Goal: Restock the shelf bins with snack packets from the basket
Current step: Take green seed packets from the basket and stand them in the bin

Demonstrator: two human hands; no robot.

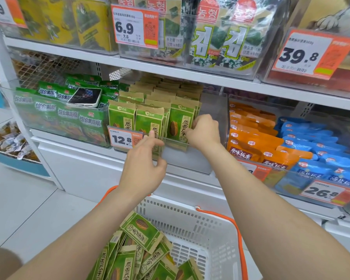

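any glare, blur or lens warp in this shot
Head view: wide-angle warp bends the shelf edges; glare streaks the clear bin fronts; the left hand is slightly motion-blurred; lighting is flat and even, with only soft shadows.

Bright even light, wide-angle edge distortion

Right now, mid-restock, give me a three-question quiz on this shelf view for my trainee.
1. True or false: the phone lies on the blue packets.
2. Which price tag hangs on the clear bin with the green sunflower seed packets? A) 6.9 B) 12.8 C) 39.8
3. Fill in: the right hand has its grip on a ____ packet in the bin, while the left hand reaches toward the bin front, above the white basket.

Key: 1 false, it lies on the green packets in the left bin; 2 B; 3 seed.
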